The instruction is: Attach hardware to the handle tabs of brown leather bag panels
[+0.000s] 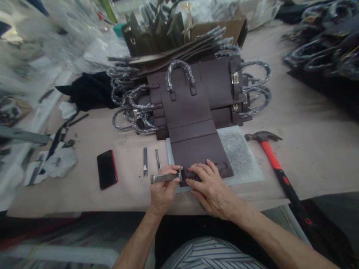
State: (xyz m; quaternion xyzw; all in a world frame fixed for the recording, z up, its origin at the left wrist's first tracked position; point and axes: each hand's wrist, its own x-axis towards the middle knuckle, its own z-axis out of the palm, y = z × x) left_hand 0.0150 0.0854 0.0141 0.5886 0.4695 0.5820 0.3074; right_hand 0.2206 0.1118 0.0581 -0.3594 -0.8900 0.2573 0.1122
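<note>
In the head view, my left hand [164,191] is closed around a metal punch-like tool [165,178]. The tool lies nearly level, its tip at the near left corner of a dark brown leather bag panel [193,108]. My right hand [211,186] rests on the same panel with its fingers spread, pressing near that edge. A plastic-wrapped handle [179,67] is fixed at the panel's far end. Under the near part lies a pale, speckled board [238,155]. What the tool's tip touches is partly hidden by my fingers.
A claw hammer [270,155] with a red and black handle lies to the right. On the left are a phone [107,169], a flat metal strip [145,161] and a thin rod [157,160]. Behind, brown bag pieces [221,80] are stacked, with a cardboard box [218,31] beyond.
</note>
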